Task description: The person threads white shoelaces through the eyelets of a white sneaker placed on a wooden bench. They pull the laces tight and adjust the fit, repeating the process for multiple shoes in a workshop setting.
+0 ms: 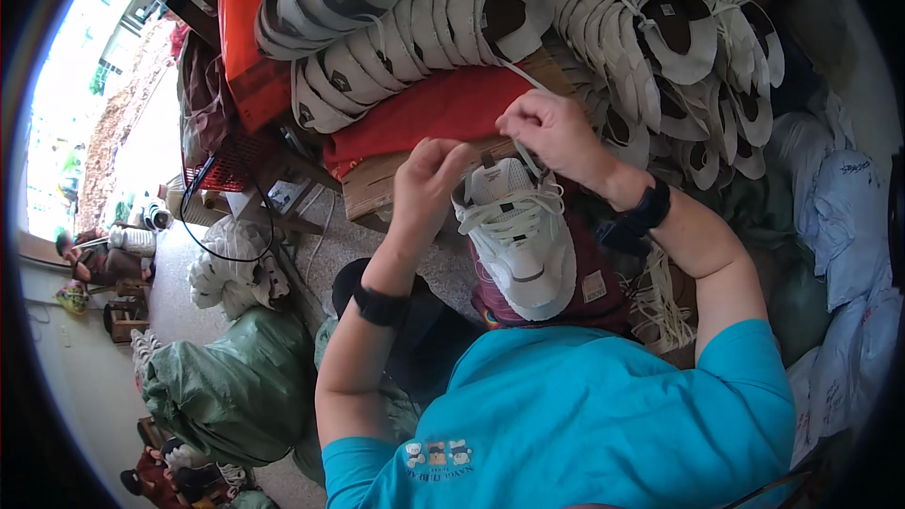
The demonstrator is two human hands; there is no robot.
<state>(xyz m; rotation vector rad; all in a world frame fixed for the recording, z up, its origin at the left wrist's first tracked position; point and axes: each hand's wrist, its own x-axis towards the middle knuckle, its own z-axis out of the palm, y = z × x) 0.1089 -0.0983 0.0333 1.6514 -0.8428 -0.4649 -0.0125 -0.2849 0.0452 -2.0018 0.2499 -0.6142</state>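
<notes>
A white sneaker [523, 259] lies toe toward me on a maroon cloth [594, 297] over my lap. Its pale shoelaces [518, 214] cross the tongue in several rows. Above the shoe's opening, my right hand [547, 132] pinches a shoelace that runs down to the right side of the collar. My left hand [432, 174] hovers at the collar's left side, thumb and fingers pressed together; what they hold, if anything, is too small to make out. Black bands circle both my wrists.
A wooden bench [382, 193] with a red cloth [424, 118] stands ahead, bearing rows of nested shoe uppers [405, 47]. More uppers [660, 38] pile up at the right. Green sacks [226, 382] sit at left, white sacks [848, 207] at right. Loose laces [660, 297] hang beside my lap.
</notes>
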